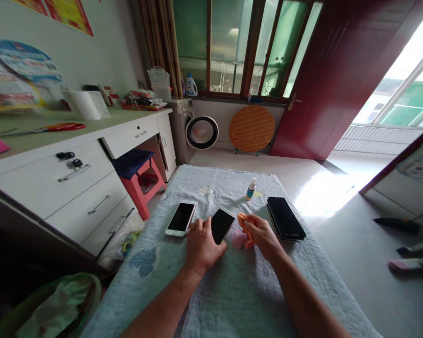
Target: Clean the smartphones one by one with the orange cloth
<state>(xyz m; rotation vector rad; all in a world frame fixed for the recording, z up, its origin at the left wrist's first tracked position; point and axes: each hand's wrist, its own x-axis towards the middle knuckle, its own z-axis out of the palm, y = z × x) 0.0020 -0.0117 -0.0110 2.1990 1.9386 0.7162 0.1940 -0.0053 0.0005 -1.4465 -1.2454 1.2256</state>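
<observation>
My left hand [201,248] grips a white-edged smartphone [223,225] by its sides, its dark screen turned up and tilted over the cloth-covered table. Pinched in my right hand [261,231] is an orange cloth [247,230], held just right of the phone and apart from it. Left of my left hand lies a white smartphone [181,219] with a black screen. A black phone [285,218] rests on a lighter flat thing, right of my right hand. Beyond the hands stands a small spray bottle [250,189] with a blue label.
A pale blue quilted cloth [229,180] covers the table. To the left are a white desk [88,197] with drawers and a red stool [141,183]. A washing machine [183,126] with its door open and a round wooden board [252,128] stand at the back. A green bin [95,286] sits lower left.
</observation>
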